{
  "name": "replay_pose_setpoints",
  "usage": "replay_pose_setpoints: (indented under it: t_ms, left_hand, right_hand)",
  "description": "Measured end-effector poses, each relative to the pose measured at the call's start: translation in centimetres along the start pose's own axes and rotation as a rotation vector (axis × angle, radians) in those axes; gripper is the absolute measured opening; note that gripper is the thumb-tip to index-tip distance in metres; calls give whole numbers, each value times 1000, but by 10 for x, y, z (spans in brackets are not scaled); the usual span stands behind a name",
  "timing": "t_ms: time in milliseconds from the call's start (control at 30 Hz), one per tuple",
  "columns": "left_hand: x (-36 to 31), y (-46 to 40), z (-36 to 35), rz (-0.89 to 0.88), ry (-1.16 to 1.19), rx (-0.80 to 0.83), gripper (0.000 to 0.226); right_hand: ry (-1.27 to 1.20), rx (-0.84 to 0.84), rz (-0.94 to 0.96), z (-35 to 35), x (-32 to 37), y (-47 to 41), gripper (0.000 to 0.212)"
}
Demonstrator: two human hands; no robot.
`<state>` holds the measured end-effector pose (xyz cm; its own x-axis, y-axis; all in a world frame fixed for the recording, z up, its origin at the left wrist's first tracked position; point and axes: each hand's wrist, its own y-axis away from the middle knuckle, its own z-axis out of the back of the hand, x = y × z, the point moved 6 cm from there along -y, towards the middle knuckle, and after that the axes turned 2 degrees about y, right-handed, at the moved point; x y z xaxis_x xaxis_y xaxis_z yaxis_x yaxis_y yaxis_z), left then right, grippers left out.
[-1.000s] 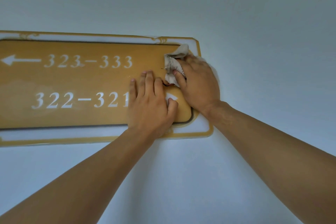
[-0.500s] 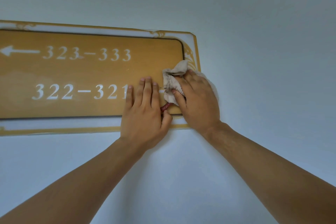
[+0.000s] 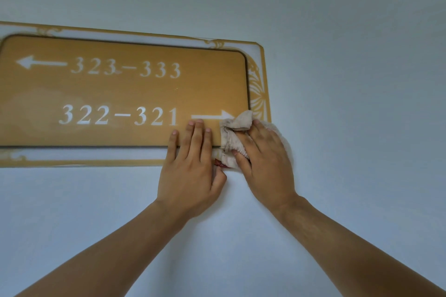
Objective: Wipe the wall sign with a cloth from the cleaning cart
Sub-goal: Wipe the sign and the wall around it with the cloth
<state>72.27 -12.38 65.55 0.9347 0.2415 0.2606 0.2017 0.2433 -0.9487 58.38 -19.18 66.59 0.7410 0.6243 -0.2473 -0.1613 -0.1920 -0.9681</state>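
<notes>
A: Where is everything against the wall [image 3: 337,79]?
B: The sign [image 3: 125,94] is fixed to it, upper left in view. The right hand [image 3: 265,161] has come down from the sign's top right corner to its bottom right corner over the last second.
A: And the left hand [image 3: 190,171]?
B: It has slid down too. It lies flat, fingers straight, pressing the sign's lower edge, holding nothing.
A: The cloth [image 3: 235,135]?
B: Bunched under the right hand, whose fingers curl over it, pressing it onto the corner by the arrow's tip.
A: Meaning?
B: The right edge looks done; I judge the rest of the face leftward may remain.
</notes>
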Motion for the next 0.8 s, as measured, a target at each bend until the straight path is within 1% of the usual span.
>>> replay_pose_setpoints:
  t_ms: [267,467,667,733,800]
  left_hand:
    - [-2,14,7,-1,-6,72,79]
    - [-5,21,16,31,17,104,77]
    - [-6,32,26,27,23,106,64]
    - [-5,36,29,14,15,63,55]
    - [-1,39,34,5,2,-26,44]
  right_hand:
    - [0,37,70,7,9,26,49]
    - [60,96,133,9,14,42,51]
    - [151,120,271,9,20,67,51]
    - [127,93,298,14,21,67,48]
    - [103,24,326,20,23,63,44]
